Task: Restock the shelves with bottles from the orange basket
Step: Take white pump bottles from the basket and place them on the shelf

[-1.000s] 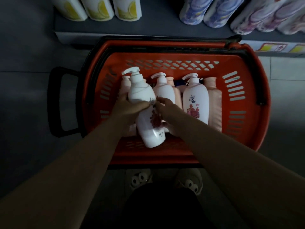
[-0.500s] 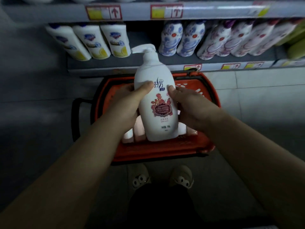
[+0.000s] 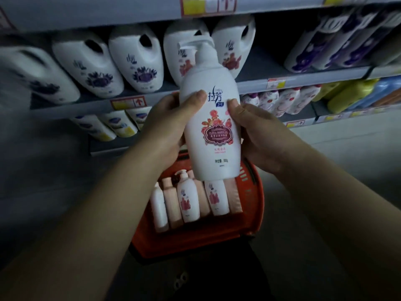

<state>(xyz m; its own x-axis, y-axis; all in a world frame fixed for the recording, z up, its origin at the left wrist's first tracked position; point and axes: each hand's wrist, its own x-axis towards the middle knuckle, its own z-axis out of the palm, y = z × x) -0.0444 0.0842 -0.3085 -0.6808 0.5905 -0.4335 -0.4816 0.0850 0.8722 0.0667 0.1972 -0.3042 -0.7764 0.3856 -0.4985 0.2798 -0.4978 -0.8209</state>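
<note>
I hold a white pump bottle [image 3: 210, 118] with a red flower label upright in front of the shelves. My left hand [image 3: 167, 122] grips its left side, thumb on the front. On its right side my right hand [image 3: 258, 131] grips it the same way. Below it the orange basket [image 3: 251, 220] stands on the floor with several white and peach bottles [image 3: 187, 200] lying side by side in it. The middle shelf [image 3: 256, 83] behind the bottle carries large white jugs [image 3: 138, 61] with purple or red flowers.
Purple-flowered bottles [image 3: 338, 46] fill the right of the middle shelf. The lower shelf holds yellow-labelled bottles [image 3: 121, 124] at left, red-dotted ones [image 3: 280, 101] and yellow and blue bottles [image 3: 355, 92] at right. Price tags line the shelf edges. Grey floor surrounds the basket.
Both hands have lifted the pump bottle out of the basket and up to shelf height. My view has tilted up from the basket to the shelves.
</note>
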